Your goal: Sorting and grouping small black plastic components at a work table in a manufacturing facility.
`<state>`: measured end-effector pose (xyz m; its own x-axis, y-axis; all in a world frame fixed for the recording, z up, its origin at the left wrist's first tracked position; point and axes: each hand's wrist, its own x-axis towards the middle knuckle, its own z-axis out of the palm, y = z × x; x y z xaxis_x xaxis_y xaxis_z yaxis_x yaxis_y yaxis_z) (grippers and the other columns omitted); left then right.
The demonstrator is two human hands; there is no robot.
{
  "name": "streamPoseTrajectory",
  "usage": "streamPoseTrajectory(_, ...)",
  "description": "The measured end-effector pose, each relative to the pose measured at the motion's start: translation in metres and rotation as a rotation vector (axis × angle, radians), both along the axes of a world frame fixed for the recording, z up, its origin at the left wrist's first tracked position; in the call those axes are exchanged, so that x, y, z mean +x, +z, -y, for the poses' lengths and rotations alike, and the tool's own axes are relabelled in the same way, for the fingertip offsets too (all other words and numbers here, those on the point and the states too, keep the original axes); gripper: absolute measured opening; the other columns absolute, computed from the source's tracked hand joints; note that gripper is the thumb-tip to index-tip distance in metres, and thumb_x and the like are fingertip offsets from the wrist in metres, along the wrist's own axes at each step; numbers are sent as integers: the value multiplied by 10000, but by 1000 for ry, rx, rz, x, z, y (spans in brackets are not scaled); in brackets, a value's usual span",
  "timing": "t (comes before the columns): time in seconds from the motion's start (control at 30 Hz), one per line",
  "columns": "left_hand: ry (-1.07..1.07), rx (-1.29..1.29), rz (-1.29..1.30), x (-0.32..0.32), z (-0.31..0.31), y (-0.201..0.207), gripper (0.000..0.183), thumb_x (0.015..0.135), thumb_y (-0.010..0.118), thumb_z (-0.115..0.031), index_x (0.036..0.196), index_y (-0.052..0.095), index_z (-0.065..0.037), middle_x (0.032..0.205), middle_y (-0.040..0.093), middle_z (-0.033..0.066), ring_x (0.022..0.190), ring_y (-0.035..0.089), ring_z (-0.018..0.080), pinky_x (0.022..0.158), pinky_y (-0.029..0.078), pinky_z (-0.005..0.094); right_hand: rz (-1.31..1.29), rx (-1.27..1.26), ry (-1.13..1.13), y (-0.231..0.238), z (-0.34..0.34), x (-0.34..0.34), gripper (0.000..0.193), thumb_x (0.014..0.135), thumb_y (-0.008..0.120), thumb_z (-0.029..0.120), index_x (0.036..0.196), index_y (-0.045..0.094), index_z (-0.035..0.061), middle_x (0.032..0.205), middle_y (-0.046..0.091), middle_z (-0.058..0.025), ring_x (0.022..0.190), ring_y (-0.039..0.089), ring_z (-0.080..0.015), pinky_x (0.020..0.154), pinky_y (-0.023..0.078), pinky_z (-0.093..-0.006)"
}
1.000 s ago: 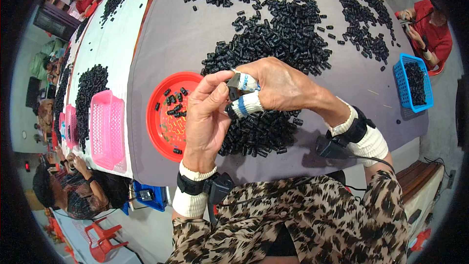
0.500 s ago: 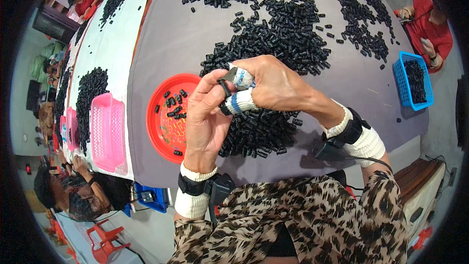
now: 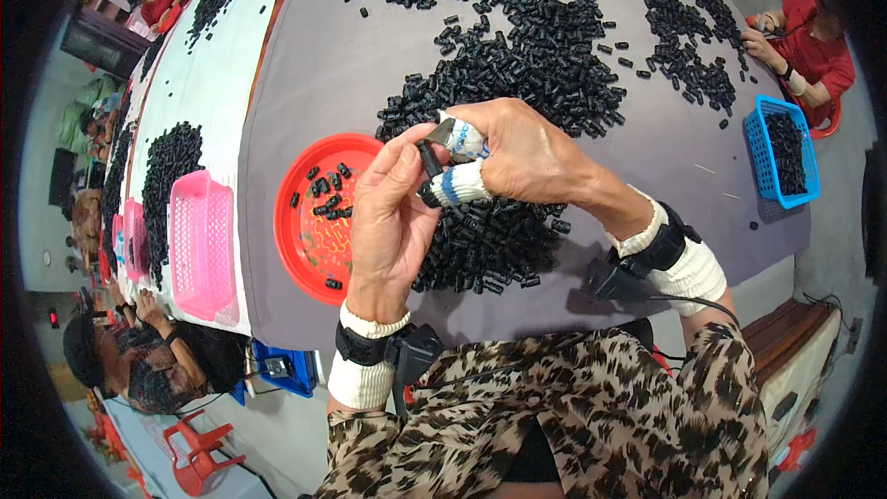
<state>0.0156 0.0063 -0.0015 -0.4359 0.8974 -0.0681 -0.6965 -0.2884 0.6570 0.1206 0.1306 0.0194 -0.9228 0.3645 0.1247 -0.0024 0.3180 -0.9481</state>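
Observation:
My left hand [image 3: 390, 231] pinches a small black cylindrical plastic part [image 3: 430, 159] between thumb and fingertips. My right hand [image 3: 531, 152] is closed beside it, with a small dark blade [image 3: 443, 133] jutting toward the part from its wrapped index finger. White tape with blue print covers that finger, and a white knitted cover [image 3: 459, 187] with a blue stripe sits on the thumb. Left of my left hand lies a round red tray [image 3: 288, 249] with several black parts inside. Beneath and beyond both hands spreads a large heap of similar parts [image 3: 517, 79].
The table has a grey cover [image 3: 314, 55]. A blue basket [image 3: 762, 152] of parts stands at the right edge, near a person in red [image 3: 813, 55]. To the left are a pink basket [image 3: 217, 249] and another pile [image 3: 176, 166]. A second person [image 3: 148, 351] sits lower left.
The black part in my left fingers has turned to show more of its side, and the blade sits at its upper end. The person in red has shifted their hands toward the table.

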Motion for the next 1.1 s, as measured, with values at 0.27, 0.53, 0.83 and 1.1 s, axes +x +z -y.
streamPoseTrajectory(0.27,-49,26,10,-1,2,-5,238,891,521,-123,1079,539,23,974,604,95,894,591,159,805,489,304,33,113,100,1,-3,-1,305,698,720,252,787,562,8,645,541,-40,594,491,-118,540,400,-291)
streamPoseTrajectory(0.53,-46,18,-4,-2,5,-4,221,888,523,-112,1066,548,16,975,608,91,883,596,161,793,493,305,58,174,137,5,-3,-2,313,694,709,257,776,553,-1,657,560,-76,592,514,-161,552,407,-316)
streamPoseTrajectory(0.83,-27,-22,-65,0,4,-1,209,885,524,-98,1054,553,22,947,613,88,850,602,144,756,502,282,60,167,159,2,-3,-1,274,706,689,220,813,573,-4,674,582,-72,609,532,-157,570,428,-316)
streamPoseTrajectory(1.1,-30,-35,-50,-1,4,3,211,887,526,-112,1052,552,17,928,609,84,852,596,144,761,499,279,33,142,121,7,-3,2,298,700,662,269,752,578,-12,619,572,-124,550,520,-220,559,423,-345)
